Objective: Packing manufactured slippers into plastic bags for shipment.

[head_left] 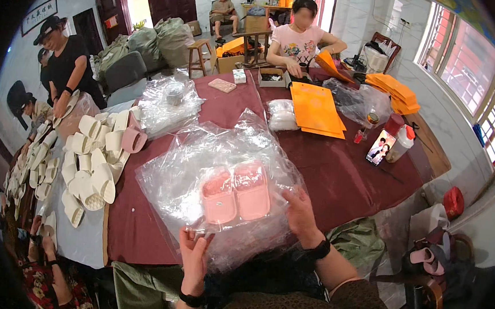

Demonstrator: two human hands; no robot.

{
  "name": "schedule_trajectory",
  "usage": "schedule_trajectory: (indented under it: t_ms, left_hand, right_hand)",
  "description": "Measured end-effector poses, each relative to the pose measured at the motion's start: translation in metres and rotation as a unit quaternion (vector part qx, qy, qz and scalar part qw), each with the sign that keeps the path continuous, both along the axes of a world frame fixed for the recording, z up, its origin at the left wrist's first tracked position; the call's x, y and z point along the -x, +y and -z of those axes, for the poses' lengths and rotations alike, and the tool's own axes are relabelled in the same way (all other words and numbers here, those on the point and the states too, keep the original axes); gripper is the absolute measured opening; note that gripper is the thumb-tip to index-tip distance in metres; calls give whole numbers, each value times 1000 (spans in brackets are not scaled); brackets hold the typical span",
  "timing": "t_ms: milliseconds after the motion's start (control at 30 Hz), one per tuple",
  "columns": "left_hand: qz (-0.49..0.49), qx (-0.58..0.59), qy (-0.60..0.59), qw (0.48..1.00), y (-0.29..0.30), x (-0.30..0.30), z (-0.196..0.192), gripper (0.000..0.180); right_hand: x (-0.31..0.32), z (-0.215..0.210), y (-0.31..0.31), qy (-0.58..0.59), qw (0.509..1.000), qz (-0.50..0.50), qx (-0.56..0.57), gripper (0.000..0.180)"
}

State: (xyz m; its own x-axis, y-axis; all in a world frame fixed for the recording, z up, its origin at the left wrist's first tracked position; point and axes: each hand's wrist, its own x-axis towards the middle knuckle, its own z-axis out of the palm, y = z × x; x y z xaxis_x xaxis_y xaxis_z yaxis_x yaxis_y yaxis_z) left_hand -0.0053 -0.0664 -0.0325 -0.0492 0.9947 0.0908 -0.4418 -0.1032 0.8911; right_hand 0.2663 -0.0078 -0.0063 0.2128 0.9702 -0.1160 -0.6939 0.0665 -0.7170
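Observation:
A pair of pink slippers (252,192) lies side by side inside a clear plastic bag (171,175), just in front of me. My left hand (194,259) pinches the near edge of this plastic, below the left slipper. On the other side, my right hand (302,218) grips the bag near the right slipper, thumb and fingers closed on the film. The plastic spreads wide over the dark red tablecloth (130,227), and its folds blend with more clear film underneath.
Cream slippers (94,169) are heaped at left, beside stacked clear bags (171,100). Orange bags (316,110), a lit phone (381,148) and a white bottle (402,143) stand or lie at right. A person (304,38) works across the table; others are at left.

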Motion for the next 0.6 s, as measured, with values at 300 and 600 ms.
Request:
schedule_trajectory:
  t_ms: [300, 600]
  left_hand:
    - [-27, 10, -133, 991, 5, -35, 7, 89]
    - [-30, 166, -170, 971, 21, -26, 23, 72]
  right_hand:
    - [19, 47, -9, -637, 672, -4, -378, 12]
    - [57, 30, -31, -486, 774, -374, -158, 9]
